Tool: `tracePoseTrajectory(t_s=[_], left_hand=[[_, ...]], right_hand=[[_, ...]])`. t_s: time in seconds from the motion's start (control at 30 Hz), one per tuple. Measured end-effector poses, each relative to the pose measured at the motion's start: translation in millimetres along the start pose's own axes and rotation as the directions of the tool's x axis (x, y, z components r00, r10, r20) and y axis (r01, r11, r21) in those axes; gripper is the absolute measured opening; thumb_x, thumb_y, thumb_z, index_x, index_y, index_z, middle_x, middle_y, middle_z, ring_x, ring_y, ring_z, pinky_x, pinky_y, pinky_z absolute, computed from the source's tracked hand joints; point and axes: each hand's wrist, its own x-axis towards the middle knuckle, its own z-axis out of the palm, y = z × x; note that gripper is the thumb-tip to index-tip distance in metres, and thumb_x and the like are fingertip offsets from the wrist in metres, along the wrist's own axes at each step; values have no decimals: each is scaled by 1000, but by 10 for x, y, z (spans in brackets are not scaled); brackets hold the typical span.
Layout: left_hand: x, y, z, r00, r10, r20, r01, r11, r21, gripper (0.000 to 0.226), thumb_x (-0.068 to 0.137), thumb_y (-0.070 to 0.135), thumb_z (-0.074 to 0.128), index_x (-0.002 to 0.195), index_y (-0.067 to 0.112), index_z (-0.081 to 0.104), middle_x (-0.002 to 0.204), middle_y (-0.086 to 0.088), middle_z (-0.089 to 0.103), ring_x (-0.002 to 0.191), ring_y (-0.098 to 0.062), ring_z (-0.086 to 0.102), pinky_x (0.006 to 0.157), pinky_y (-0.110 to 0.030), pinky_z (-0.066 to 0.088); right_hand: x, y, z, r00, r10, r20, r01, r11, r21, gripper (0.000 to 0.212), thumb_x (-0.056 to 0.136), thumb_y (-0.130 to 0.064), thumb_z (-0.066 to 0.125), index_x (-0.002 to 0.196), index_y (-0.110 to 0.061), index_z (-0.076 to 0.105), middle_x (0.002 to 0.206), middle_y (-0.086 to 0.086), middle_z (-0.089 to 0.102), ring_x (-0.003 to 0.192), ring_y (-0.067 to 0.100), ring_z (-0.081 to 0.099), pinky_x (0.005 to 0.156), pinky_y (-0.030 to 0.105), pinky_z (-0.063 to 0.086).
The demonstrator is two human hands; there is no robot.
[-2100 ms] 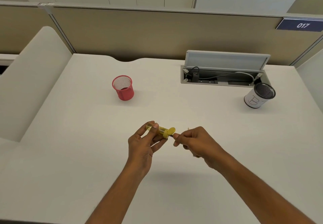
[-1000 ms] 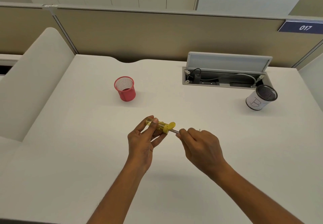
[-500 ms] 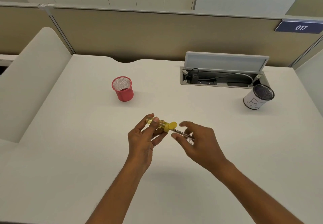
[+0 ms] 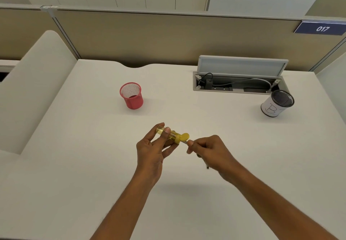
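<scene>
- Your left hand [image 4: 151,151] holds a small see-through yellow tube [image 4: 172,136] in the air above the middle of the bench [image 4: 74,164], close in front of you.
- Its fingers [image 4: 165,134] are curled round the barrel, with the thumb on top.
- The tube lies almost level, with its mouth turned toward your right. Its hinged yellow cap [image 4: 185,136] stands flipped open at that mouth.
- Your right hand [image 4: 211,150] pinches a thin dark rod [image 4: 185,142] just beside the mouth, fingers clenched on it. The rod's far end pokes out below that hand.
- Your fingertips hide the tip, so I cannot tell whether it is already inside the tube.
- To do this well, hold the tube steady and let only the right hand move.
- Line the rod up with the length of the barrel before you push, so it enters straight.
- Steer under the open cap; the slim tip could catch on the rim or the hinge.
- Pinch near the tip for aim, then slide your grip back as the rod goes in.
- Grip the barrel firmly enough that it cannot roll.
- A red mesh cup [image 4: 132,97] stands well apart at the back left. A white cup [image 4: 271,109] marked B stands far right, beside an open cable tray [image 4: 237,89].
</scene>
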Motion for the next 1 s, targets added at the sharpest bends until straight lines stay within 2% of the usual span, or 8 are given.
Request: tracePoseTrajectory(t_s=[0.07, 0.17, 0.3, 0.4, 0.5, 0.7, 0.87, 1.0], left_hand=[[-10, -20, -3, 1000, -9, -5, 9, 1000, 0, 30, 91, 10, 75, 120, 7, 71, 98, -22, 78, 91, -35, 79, 80, -42, 65], [-9, -15, -5, 999, -19, -28, 18, 999, -34, 29, 91, 10, 75, 119, 6, 71, 98, -22, 78, 90, -35, 79, 78, -41, 65], [9, 13, 2, 999, -26, -43, 23, 997, -68, 27, 89, 12, 75, 116, 5, 73, 100, -22, 79, 90, -35, 79, 77, -40, 65], [-1, 22, 25, 999, -31, -36, 29, 998, -60, 26, 91, 11, 75, 116, 5, 73, 99, -21, 79, 87, -33, 79, 76, -40, 65], [-12, 17, 18, 999, -29, -30, 27, 999, -39, 26, 91, 12, 75, 116, 6, 73, 97, -21, 79, 88, -34, 79, 79, -42, 66], [-17, 10, -20, 1000, -10, 6, 10, 1000, 1, 30, 91, 12, 75, 120, 7, 71, 98, -21, 79, 94, -37, 78, 82, -43, 65], [-5, 39, -4, 1000, 3, 1, -3, 1000, 4, 29, 91, 11, 75, 120, 6, 71, 99, -22, 79, 94, -38, 79, 80, -42, 65], [35, 103, 17, 1000, 7, -28, -8, 1000, -24, 27, 91, 10, 75, 118, 4, 72, 98, -22, 79, 90, -36, 79, 77, -41, 65]], right_hand=[[10, -75, -65, 983, 146, 113, -154, 986, 61, 36, 96, -41, 68, 77, -12, 80, 48, -8, 41, 47, 17, 26, 51, 27, 23], [1, -15, -26, 982, -189, -29, 178, 959, -222, 28, 94, -42, 69, 89, -16, 78, 55, -4, 56, 47, 8, 46, 51, 24, 40], [8, 217, 12, 643, -762, 81, 467, 305, -830, 29, 100, -37, 61, 116, -13, 68, 80, -1, 65, 66, 20, 59, 47, 34, 49], [29, 256, 11, 509, -850, 138, 397, 90, -913, 21, 102, -26, 61, 100, -9, 73, 68, 2, 58, 54, 22, 47, 41, 33, 37], [-8, 257, 36, 550, -830, 91, 430, 187, -883, 23, 102, -27, 59, 92, -12, 74, 62, -1, 52, 47, 22, 40, 41, 32, 32], [-48, -49, 43, 992, -98, -73, 94, 994, -58, 30, 97, -31, 67, 73, -15, 77, 51, -8, 42, 51, 11, 36, 47, 22, 29], [-68, -54, 36, 968, -239, -72, 223, 957, -188, 22, 95, -36, 69, 86, -18, 78, 60, -5, 67, 47, 4, 48, 53, 21, 39], [-18, 185, 62, 657, -753, 20, 451, 372, -811, 36, 98, -40, 65, 120, -12, 69, 87, -2, 70, 70, 15, 60, 58, 30, 49]])
